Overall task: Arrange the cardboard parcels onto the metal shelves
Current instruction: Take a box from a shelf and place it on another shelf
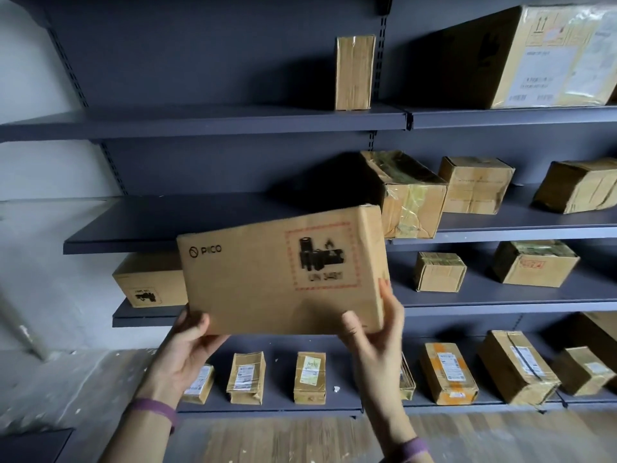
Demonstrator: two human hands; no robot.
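The held box (pixel 283 272) hides the right end of a stamped box (pixel 147 282) behind it on the left, and most fingers of the left hand (pixel 190 345) and right hand (pixel 377 332) gripping its lower corners. The right hand covers nearly all of a bottom-row parcel (pixel 408 379). The large carton (pixel 521 58), far top right, runs off the right edge. Print on the bottom-row label (pixel 243 376) is too small to read.

Pale wall (pixel 30 78), seemingly wooden floor (pixel 300 439).

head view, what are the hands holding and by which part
The PICO box is held at its bottom corners: left hand on the left corner, right hand on the right.
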